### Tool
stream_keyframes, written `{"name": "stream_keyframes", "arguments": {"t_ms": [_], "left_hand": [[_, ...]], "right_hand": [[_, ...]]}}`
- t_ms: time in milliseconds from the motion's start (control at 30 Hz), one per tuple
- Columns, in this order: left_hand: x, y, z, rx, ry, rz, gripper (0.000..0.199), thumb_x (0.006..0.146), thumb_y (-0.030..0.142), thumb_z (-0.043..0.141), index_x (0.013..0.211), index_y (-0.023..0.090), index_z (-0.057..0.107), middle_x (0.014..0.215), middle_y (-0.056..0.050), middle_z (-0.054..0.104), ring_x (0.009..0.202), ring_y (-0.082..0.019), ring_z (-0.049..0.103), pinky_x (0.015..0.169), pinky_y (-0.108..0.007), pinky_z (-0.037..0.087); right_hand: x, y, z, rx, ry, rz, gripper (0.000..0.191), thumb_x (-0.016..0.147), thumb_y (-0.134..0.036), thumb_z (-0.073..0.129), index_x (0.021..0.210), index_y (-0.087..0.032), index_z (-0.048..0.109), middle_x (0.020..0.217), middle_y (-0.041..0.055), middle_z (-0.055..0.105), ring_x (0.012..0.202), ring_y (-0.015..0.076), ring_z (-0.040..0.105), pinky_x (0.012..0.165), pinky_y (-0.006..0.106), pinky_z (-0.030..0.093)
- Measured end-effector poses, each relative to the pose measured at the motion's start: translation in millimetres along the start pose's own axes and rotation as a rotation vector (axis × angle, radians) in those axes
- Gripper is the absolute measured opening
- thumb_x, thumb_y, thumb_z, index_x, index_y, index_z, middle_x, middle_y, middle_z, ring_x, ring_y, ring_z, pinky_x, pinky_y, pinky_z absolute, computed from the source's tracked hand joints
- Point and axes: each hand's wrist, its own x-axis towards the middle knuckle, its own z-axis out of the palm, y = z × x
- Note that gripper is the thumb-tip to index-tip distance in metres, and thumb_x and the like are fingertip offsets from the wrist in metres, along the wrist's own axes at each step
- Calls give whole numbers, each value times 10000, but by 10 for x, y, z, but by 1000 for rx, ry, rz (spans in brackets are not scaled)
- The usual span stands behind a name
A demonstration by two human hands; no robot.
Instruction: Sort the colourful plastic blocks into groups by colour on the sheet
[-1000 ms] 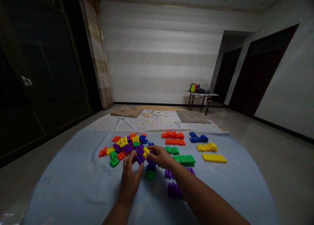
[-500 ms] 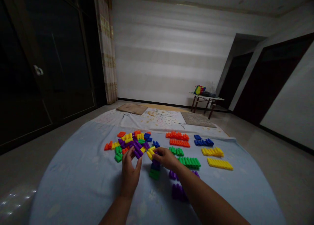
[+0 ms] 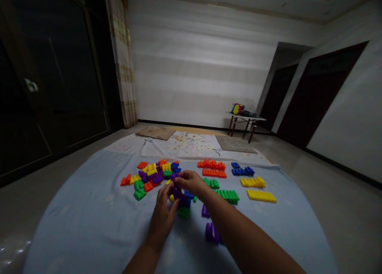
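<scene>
Both hands meet near the middle of the table. My left hand (image 3: 163,208) is closed on purple blocks (image 3: 176,189), its fingers at their left side. My right hand (image 3: 192,183) pinches the upper end of the same purple blocks from the right. Just below the hands are a blue block (image 3: 185,202) and a green block (image 3: 184,213), partly hidden. Behind my left hand lies a mixed pile of coloured blocks (image 3: 151,171).
Right of the hands lie rows of orange (image 3: 214,173), blue (image 3: 243,171), yellow (image 3: 262,195), green (image 3: 227,195) and purple blocks (image 3: 212,233). Two flat boards (image 3: 155,133) (image 3: 235,143) lie at the far edge of the cloth-covered table (image 3: 98,210).
My left hand has moved right and now meets my right hand at the purple blocks. The yellow piece is no longer in my right fingers. The view has shifted slightly.
</scene>
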Motion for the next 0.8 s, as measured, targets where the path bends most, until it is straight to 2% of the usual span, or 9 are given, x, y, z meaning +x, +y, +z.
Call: {"name": "stream_keyframes", "arguments": {"t_ms": [100, 167, 267, 400, 500, 667, 800], "left_hand": [[-13, 28, 2, 29, -88, 7, 464, 846, 300, 478, 1288, 280, 337, 1262, -71, 447, 1170, -204, 483, 984, -414, 424], [-12, 33, -17, 62, -88, 15, 466, 845, 313, 479, 1287, 272, 338, 1257, -75, 450, 1172, -207, 479, 987, -420, 418], [5, 45, -60, 124, -59, 16, 461, 836, 341, 492, 1272, 260, 365, 1233, -78, 462, 1167, -217, 476, 992, -437, 405], [24, 111, -79, 186, -134, 70, 435, 836, 347, 486, 1257, 263, 410, 1229, -66, 487, 1185, -215, 459, 1019, -433, 372], [19, 166, -63, 198, -198, 105, 422, 843, 341, 472, 1256, 267, 423, 1246, -57, 499, 1191, -204, 459, 1019, -410, 376], [-4, 178, -6, 233, -275, 103, 420, 844, 363, 469, 1250, 262, 435, 1256, -52, 529, 1180, -201, 479, 1010, -413, 387], [-23, 136, 62, 272, -331, 104, 425, 833, 394, 480, 1232, 249, 462, 1249, -56, 550, 1173, -211, 490, 1003, -430, 390]], "right_hand": [[30, -72, -54, 26, 146, -15, 336, 570, -446, 713, 678, -153, 588, 557, -47, 574, 496, 72, 481, 518, 215, 378], [13, -135, -129, 8, 214, -44, 331, 588, -454, 694, 661, -151, 585, 553, -39, 575, 488, 70, 468, 509, 217, 370], [-109, -211, -322, -59, 238, -95, 329, 609, -456, 676, 719, -154, 605, 597, -27, 605, 515, 81, 497, 521, 222, 385], [-447, -197, -701, -130, 296, -137, 359, 637, -464, 663, 829, -165, 616, 668, -16, 638, 561, 96, 544, 543, 231, 419], [-785, -111, -1018, -196, 336, -147, 354, 664, -472, 650, 827, -158, 623, 696, 0, 653, 599, 108, 568, 584, 245, 448], [-1318, 86, -1479, -360, 484, -74, 361, 708, -485, 600, 833, -151, 655, 724, 33, 682, 676, 155, 615, 641, 277, 476], [-1557, 281, -1719, -520, 523, 43, 337, 725, -456, 555, 770, -148, 685, 708, 50, 695, 668, 173, 630, 639, 274, 464]]}}
